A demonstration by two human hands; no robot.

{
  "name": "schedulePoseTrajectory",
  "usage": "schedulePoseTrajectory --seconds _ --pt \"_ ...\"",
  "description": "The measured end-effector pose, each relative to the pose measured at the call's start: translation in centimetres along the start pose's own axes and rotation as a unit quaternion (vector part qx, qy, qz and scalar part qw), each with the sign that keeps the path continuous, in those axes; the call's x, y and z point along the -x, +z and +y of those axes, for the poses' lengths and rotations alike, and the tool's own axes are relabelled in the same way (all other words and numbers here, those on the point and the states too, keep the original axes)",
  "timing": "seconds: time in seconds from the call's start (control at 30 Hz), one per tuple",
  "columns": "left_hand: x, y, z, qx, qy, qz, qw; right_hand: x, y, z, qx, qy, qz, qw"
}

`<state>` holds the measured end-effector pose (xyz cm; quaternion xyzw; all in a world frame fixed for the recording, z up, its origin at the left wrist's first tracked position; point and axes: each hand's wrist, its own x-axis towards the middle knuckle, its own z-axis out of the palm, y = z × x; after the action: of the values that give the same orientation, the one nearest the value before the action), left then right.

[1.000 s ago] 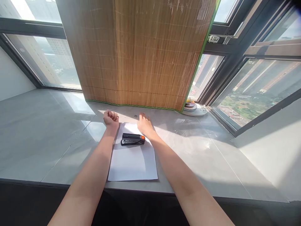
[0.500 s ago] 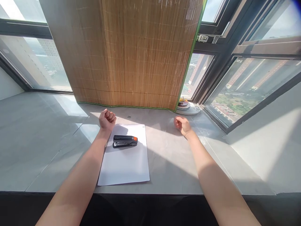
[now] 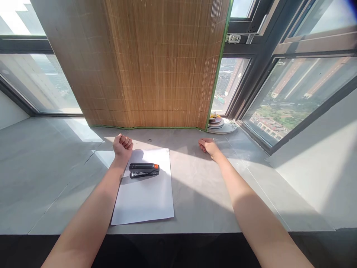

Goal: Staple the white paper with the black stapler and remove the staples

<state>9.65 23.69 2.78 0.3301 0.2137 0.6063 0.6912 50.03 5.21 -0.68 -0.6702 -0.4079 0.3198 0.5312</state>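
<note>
My left hand [image 3: 123, 146] is closed in a fist beside the upper left corner of a stack of white paper [image 3: 145, 203], and nothing shows in it. On the paper lies a black stapler [image 3: 144, 170] with an orange patch at its right end. My right hand [image 3: 208, 146] hovers over or rests on the grey sill to the right of the paper; which one I cannot tell. Its fingers are curled and pressed together, with no object visible in them. A tiny dark strip, perhaps staples [image 3: 150, 140], lies on the sill between the hands.
A bamboo blind [image 3: 156, 74] with green edging hangs down to the back of the grey sill [image 3: 195, 208]. Stacked plates [image 3: 220, 125] stand at its right lower corner. Dark-framed windows [image 3: 295, 100] and a white wall [image 3: 329, 167] bound the right side.
The view has turned slightly. My right hand has moved a little to the left and its fist has loosened, fingers pointing more forward. My left hand stays a fist; stapler and paper keep their places.
</note>
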Motion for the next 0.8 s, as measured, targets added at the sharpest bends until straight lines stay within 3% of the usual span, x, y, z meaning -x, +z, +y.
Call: schedulePoseTrajectory --seconds 0.47,0.67,0.8 --pt "1.0 1.2 -0.2 0.002 0.01 -0.02 1.0 -0.1 0.4 0.9 0.067 -0.042 -0.02 0.997" --pt "1.2 1.2 0.2 0.025 -0.065 -0.051 0.996 0.4 0.5 0.4 0.17 -0.078 -0.015 0.982" --pt "1.2 1.2 -0.6 -0.038 -0.19 -0.1 0.976 0.3 0.6 0.5 0.179 -0.083 -0.016 0.98"
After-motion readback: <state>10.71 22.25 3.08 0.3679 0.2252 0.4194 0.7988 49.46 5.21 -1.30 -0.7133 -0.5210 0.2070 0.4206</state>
